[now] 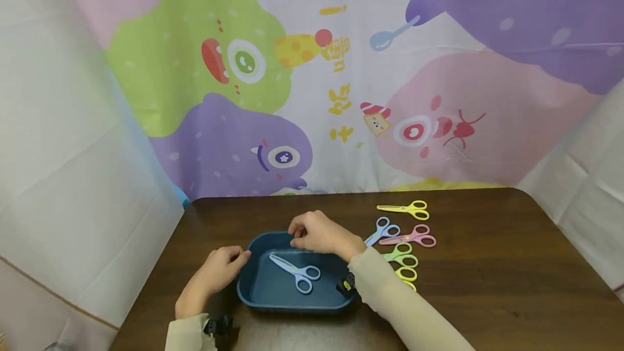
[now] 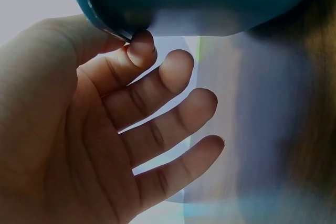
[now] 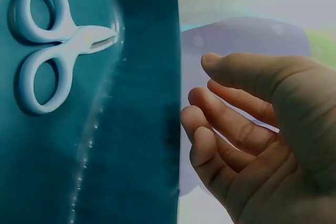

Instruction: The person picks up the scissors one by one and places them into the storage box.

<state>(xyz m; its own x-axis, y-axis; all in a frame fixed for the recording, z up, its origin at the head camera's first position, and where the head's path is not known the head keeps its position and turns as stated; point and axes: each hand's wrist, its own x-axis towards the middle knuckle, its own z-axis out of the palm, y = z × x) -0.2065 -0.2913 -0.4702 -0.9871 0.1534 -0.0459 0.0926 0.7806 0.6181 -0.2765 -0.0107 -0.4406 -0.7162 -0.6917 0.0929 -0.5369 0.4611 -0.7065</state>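
A cartoon-monster backdrop is hanging behind the dark table (image 1: 487,286). One blue pair of scissors (image 1: 296,272) is lying inside the tray (image 1: 258,291); five more pairs (image 1: 403,238) are waiting at three o'clock, so sorting looks barely begun. The left hand (image 1: 214,275), fingers loosely spread, is touching the tray's nine-o'clock rim. The right hand (image 1: 319,234) is hovering at twelve, fingers curled, gripping nothing. Open tabletop is lying rightward.
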